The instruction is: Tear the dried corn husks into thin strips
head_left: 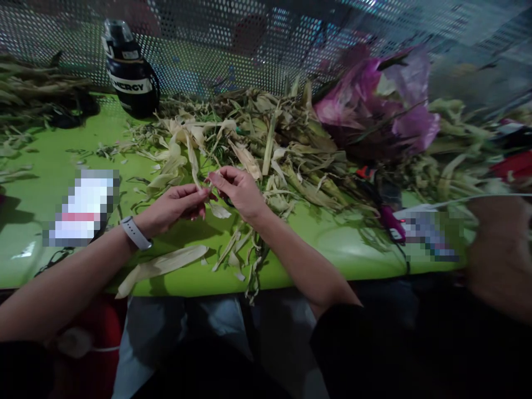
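Pale husk strip (pixel 193 166) is at the left hand's fingertips, over the green table (pixel 349 238), near edge of the husk pile (pixel 299 133). Left hand (pixel 178 206): thumb and forefinger pinched together on the strip. Right hand (pixel 245 193): fingertips bunched right beside the left's; can't tell from here if they're clamped on the strip or just up against it.

Risks as I see them:
- Strip looks thin and dry. Uneven pull between the two hands could split it or tear it short.
- Its upper end overlaps the pile from where I stand; can't tell if it's free. If snagged, a tug could drag loose pieces along.
- Small pale scrap (pixel 219 211) shows just under the fingers. Easy to lose among the litter.
- Long husk piece (pixel 164 267) lies at the front edge, one end over it. A forearm brush could knock it off.
- Phone (pixel 85 208) sits next to the left forearm, so a wide swing could shove it.
- Bottle (pixel 135 86) stands behind, well clear of both hands; low risk.
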### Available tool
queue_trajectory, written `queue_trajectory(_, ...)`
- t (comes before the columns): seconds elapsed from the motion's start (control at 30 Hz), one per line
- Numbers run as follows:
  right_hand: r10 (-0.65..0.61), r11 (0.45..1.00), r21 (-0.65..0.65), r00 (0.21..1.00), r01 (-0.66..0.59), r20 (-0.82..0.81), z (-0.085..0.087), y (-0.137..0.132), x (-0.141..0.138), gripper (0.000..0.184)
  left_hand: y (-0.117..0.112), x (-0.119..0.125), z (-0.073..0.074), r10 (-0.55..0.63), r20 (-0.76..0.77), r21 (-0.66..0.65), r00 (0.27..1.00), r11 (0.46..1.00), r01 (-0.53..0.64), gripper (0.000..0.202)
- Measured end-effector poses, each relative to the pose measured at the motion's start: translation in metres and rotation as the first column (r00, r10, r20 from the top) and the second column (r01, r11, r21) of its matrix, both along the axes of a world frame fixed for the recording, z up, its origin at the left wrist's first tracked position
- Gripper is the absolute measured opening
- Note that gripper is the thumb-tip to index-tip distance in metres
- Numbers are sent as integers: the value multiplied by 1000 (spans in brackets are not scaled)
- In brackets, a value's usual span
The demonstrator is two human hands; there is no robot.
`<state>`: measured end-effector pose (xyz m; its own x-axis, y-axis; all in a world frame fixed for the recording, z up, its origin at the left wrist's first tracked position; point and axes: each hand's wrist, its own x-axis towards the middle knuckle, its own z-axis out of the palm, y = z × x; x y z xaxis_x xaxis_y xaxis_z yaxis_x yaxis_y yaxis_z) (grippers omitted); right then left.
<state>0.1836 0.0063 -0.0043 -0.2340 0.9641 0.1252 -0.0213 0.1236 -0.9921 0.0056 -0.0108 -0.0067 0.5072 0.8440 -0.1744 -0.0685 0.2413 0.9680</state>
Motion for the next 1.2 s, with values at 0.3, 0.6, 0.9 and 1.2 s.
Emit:
queue_trajectory(0.3,-77,997,26,997,77,7,-8,-3,-6,51,-2,0,7,-28,-125,77,992,996,38,38)
queue_trajectory(0.6,-97,977,-184,993,107,66,-5,13,12,61,1,4,-5,162,93,-47,982,986,-158,33)
queue_trajectory(0.9,15,998,50,964,-29,265,-8,0,5,50,2,3,-7,173,48,39,984,984,-175,31)
queue_trajectory(1.2,-94,987,155,959,53,267,-11,5,5,47,6,-1,-8,138,25,109,990,984,-140,29)
